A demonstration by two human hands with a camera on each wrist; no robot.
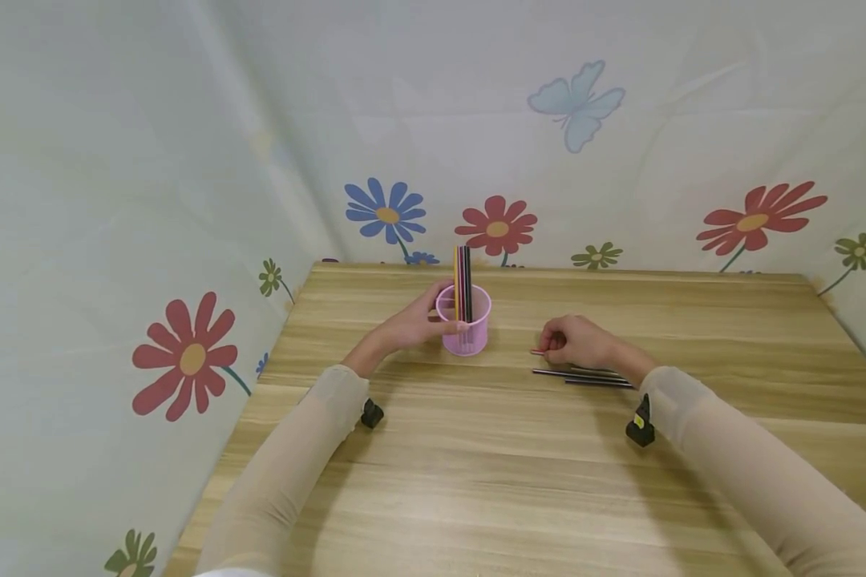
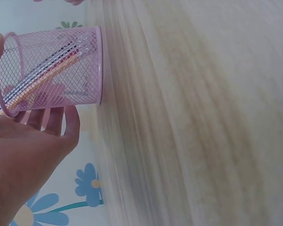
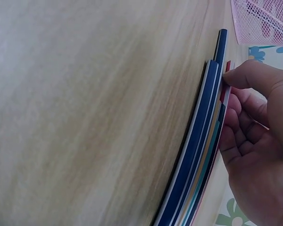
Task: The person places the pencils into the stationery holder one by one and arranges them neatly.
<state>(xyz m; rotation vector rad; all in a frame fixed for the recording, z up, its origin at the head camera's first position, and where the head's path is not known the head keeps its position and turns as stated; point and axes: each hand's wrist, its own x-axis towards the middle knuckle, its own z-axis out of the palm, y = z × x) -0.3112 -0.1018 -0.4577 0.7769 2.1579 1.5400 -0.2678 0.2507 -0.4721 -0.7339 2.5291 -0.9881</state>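
Observation:
A pink mesh pen holder stands upright on the table, with several pencils leaning inside it, one of them yellow. My left hand holds it from the left, thumb at the near side and fingers round the far side. To the right of the holder, my right hand pinches a red pencil near one end, low over the table. Several more pencils, dark blue, teal and yellowish, lie in a bundle right beside those fingers. The right hand and wrist cover part of the bundle in the head view.
The wooden table reaches back to a wall covering printed with flowers and a butterfly. Another covered wall runs along the left edge. Small black devices are strapped at both wrists.

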